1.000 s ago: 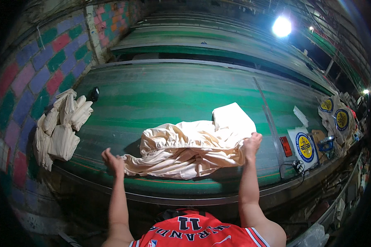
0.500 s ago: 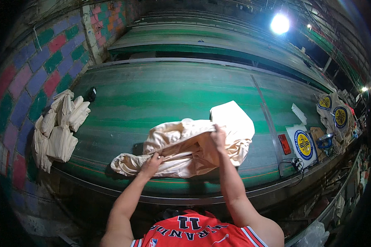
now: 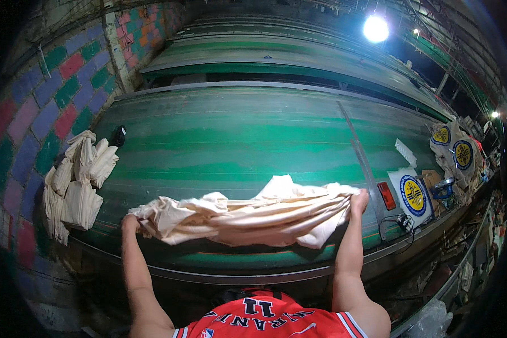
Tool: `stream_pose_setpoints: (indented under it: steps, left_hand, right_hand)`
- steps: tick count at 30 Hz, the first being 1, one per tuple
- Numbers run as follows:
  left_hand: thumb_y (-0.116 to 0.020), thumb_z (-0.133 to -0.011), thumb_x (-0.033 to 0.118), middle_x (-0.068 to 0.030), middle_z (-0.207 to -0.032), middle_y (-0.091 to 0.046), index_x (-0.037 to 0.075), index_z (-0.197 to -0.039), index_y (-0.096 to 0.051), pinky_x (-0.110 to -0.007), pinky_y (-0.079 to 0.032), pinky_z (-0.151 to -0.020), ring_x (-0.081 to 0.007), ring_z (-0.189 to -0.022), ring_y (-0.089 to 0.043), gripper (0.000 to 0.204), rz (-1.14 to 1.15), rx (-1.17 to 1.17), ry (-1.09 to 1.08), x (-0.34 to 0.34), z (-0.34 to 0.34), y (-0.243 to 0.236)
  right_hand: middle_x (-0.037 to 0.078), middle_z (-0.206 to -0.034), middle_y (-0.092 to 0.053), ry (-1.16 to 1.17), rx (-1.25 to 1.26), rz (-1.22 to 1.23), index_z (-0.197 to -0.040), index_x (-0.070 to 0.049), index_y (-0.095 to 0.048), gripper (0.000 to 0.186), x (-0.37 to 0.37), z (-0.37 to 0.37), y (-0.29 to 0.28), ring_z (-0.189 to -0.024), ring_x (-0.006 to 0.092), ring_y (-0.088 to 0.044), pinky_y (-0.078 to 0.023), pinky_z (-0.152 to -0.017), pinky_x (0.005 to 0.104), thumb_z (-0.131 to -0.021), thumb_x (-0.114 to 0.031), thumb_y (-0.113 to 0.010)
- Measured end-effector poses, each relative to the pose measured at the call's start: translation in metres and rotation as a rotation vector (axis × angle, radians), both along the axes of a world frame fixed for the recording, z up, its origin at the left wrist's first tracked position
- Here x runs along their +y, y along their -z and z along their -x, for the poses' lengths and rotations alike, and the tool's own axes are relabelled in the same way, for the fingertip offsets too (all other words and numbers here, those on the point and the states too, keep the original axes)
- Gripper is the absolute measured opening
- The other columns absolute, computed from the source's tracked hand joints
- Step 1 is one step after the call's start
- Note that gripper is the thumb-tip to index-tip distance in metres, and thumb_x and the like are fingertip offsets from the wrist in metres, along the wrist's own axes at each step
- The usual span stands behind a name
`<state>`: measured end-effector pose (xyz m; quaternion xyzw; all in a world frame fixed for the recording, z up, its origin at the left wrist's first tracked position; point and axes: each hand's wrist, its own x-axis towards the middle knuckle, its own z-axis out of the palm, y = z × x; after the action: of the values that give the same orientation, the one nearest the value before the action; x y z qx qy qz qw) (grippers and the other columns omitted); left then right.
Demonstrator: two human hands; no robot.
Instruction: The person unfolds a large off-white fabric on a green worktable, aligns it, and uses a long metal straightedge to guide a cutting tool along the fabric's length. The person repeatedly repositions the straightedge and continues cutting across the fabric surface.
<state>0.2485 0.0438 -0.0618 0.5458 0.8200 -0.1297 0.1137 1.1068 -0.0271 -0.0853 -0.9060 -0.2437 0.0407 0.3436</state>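
Note:
A cream cloth [image 3: 248, 217] is stretched sideways above the near part of the long green table [image 3: 219, 135], hanging in loose folds. My left hand [image 3: 130, 222] is closed on its left end, close to the table's front edge. On the other side my right hand [image 3: 359, 201] grips the right end, fingers wrapped round the fabric. A pale flap of the cloth sticks up at its far middle. Whether the cloth's lower side rests on the table I cannot tell.
Folded cream cloth bundles [image 3: 83, 197] are piled at the left by a painted block wall [image 3: 25, 118]. A small black object [image 3: 118, 136] lies near them. At the right are a red phone-like object [image 3: 386, 196], a sheet with a round emblem [image 3: 413, 194], a cable [image 3: 403, 222] and printed cloths [image 3: 462, 158].
My hands have moved far apart, left hand leftward and right hand rightward. The bunched cloth is now drawn out into a long, wide strip between them.

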Motion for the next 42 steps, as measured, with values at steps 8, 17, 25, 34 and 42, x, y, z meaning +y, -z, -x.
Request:
stream_pose_setpoints:
  steps: [8,17,25,34,42]
  left_hand:
    - [-0.072,-0.074,0.007,-0.0218,-0.139,-0.049,0.001,-0.13,-0.058,-0.049,-0.042,-0.105,-0.0417,-0.126,-0.049,0.058,-0.642,-0.338,0.615,0.007,-0.185,-0.022]
    - [-0.071,-0.076,0.011,-0.0224,-0.117,-0.066,0.007,-0.12,-0.066,-0.042,-0.05,-0.091,-0.036,-0.107,-0.064,0.045,0.068,-0.63,0.524,0.02,-0.182,-0.033]
    - [-0.059,-0.079,-0.008,-0.0156,-0.109,-0.054,0.003,-0.114,-0.062,-0.043,-0.05,-0.087,-0.0339,-0.103,-0.059,0.037,-1.526,-0.231,-0.005,0.017,0.011,-0.074]
    - [-0.085,-0.069,0.045,-0.0232,-0.145,-0.047,-0.006,-0.133,-0.054,-0.048,-0.04,-0.109,-0.046,-0.128,-0.046,0.087,-0.227,-0.017,-0.095,-0.038,0.012,-0.023]
    - [-0.075,-0.074,0.015,-0.0226,-0.147,-0.041,-0.001,-0.132,-0.054,-0.046,-0.042,-0.108,-0.0447,-0.127,-0.049,0.064,-0.672,-0.495,0.683,0.008,-0.18,-0.009]
  right_hand:
    - [0.023,-0.154,-0.029,-1.084,-0.25,0.025,-0.14,-0.01,-0.047,0.094,0.043,0.129,0.009,-0.138,0.0428,-0.035,-0.034,-0.115,0.0465,-0.054,-0.009,-0.086]
    - [0.025,-0.095,-0.07,-1.004,-0.015,0.183,-0.103,-0.006,-0.074,0.031,0.065,0.143,0.024,-0.086,0.0402,-0.069,-0.056,-0.077,0.0441,-0.074,-0.012,-0.064]
    - [0.015,-0.091,-0.065,-0.315,-0.243,-0.914,-0.094,-0.004,-0.063,0.015,0.046,-0.036,-0.057,-0.087,0.0314,-0.065,-0.051,-0.077,0.0425,-0.089,-0.016,-0.057]
    - [0.023,-0.12,-0.064,-0.692,-0.252,0.712,-0.111,-0.004,-0.068,0.053,-0.024,-0.032,0.002,-0.119,0.0363,-0.057,-0.047,-0.101,0.0429,-0.06,-0.012,-0.081]
    - [0.021,-0.108,-0.065,-1.496,0.174,0.205,-0.104,0.001,-0.065,0.054,-0.001,0.178,-0.001,-0.106,0.037,-0.061,-0.05,-0.089,0.0444,-0.075,-0.041,-0.082]
